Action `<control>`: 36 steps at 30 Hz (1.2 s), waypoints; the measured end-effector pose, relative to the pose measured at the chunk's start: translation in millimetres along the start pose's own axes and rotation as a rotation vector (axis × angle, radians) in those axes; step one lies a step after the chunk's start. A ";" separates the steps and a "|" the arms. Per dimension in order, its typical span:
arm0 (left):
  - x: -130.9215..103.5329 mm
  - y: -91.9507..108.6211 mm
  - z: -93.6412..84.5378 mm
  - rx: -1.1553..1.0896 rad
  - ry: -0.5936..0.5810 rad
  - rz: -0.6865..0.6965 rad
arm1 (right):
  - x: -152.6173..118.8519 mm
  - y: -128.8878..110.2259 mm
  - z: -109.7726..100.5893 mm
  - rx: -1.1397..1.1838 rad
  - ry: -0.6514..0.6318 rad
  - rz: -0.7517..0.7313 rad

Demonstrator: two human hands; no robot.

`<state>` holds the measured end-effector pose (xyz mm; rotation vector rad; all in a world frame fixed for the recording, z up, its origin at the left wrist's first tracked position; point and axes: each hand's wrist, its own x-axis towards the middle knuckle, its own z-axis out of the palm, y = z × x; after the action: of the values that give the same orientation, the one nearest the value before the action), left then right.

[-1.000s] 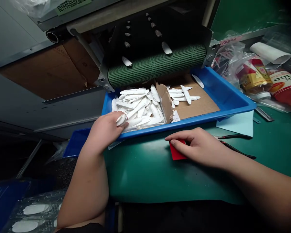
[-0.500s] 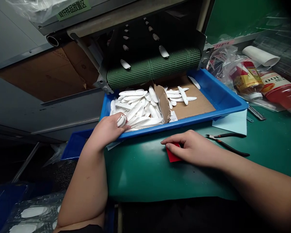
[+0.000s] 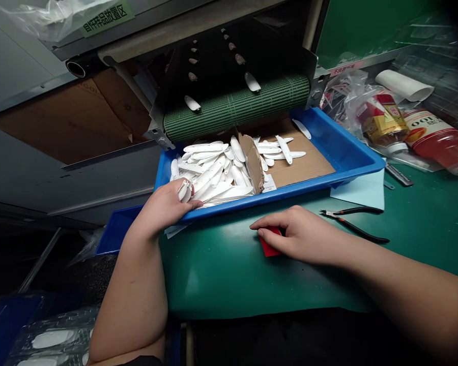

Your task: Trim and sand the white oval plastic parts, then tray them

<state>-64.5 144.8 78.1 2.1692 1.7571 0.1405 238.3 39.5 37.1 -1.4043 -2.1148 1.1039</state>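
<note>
My left hand (image 3: 171, 203) is closed on a few white plastic parts (image 3: 185, 191) at the near left corner of a blue tray (image 3: 229, 204). Beside it, a heap of long white pieces (image 3: 209, 170) fills the tray's left side. A cardboard divider (image 3: 252, 160) separates them from several more white pieces (image 3: 284, 148) on cardboard. On the green table, my right hand (image 3: 299, 234) rests over a small red block (image 3: 269, 244), thumb and fingers around it.
Behind the tray, a green mesh conveyor (image 3: 236, 109) carries white parts. Black-handled cutters (image 3: 356, 223) lie right of my right hand, near a light blue sheet (image 3: 361, 193). Bottles (image 3: 435, 137) and plastic bags stand at the right. Packed parts (image 3: 53, 338) are at lower left.
The view has shifted slightly, moving most things a little left. My left hand has lifted the white parts slightly and turned them. My right hand stays at the red block.
</note>
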 end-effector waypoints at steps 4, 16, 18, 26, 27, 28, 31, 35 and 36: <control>0.2 2.9 -0.1 -0.033 0.014 -0.060 | -0.1 0.7 1.9 -0.023 -0.020 -0.017; -8.9 6.6 6.2 -0.398 0.559 -0.165 | -0.4 -0.7 0.7 0.005 -0.022 0.007; -10.2 11.6 11.2 -0.592 0.670 -0.091 | 0.1 -0.3 2.3 0.044 0.004 -0.005; -40.9 80.6 68.8 -1.394 0.437 0.033 | 5.1 -3.3 30.9 0.353 0.116 -0.078; -45.1 86.9 75.8 -1.416 0.380 0.015 | 4.9 -4.4 33.5 0.350 0.117 -0.096; -47.9 91.4 81.3 -1.429 0.319 -0.007 | 4.3 -5.4 35.0 0.336 0.122 -0.111; -49.1 94.3 88.5 -1.459 0.223 -0.032 | 2.2 -6.0 31.6 0.339 0.149 -0.071; -46.1 88.8 83.7 -1.416 0.236 0.013 | 2.9 -0.4 15.9 0.539 0.212 0.027; -46.0 88.0 81.9 -1.403 0.216 0.002 | 3.5 1.9 11.8 0.587 0.271 0.013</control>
<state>30.6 68.6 36.4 1.0942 1.0705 1.2069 230.1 38.2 27.8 -1.1944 -1.4325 1.3119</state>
